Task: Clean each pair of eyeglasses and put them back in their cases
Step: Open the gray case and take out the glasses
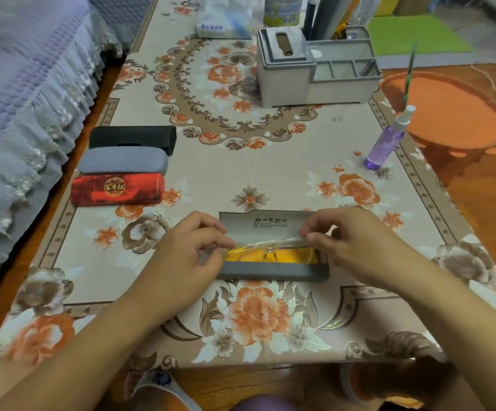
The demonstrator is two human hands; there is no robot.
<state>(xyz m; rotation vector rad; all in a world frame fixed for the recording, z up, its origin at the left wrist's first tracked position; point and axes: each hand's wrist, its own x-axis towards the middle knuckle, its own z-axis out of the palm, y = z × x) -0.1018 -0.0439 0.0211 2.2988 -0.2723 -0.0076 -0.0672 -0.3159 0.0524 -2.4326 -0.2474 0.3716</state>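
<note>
Four cases: open grey case (273,269) near the front edge of the surface (270,161); black case (132,137), grey shut case (123,160) and red case (118,189) stacked in a row by the left edge, all closed.
Glasses: clear-framed pair (270,244) at the mouth of the open case, over an orange cloth (270,256) lying inside it.
Left hand: left hand (181,250) pinches the left end of the frame, fingers narrowed on it.
Right hand: right hand (350,241) pinches the right end the same way, thumb and forefinger closed on it.
Step, as I judge it: either lifting the pair out or seating it; I cannot tell which.
Doing it well: keep the frame level, grip at the hinges and not the lenses, keep the temples folded, let the cloth stay flat beneath, and mind the raised lid (266,222) behind.
Spray: purple bottle (387,140) stands near the right edge, well apart from both hands.
</note>
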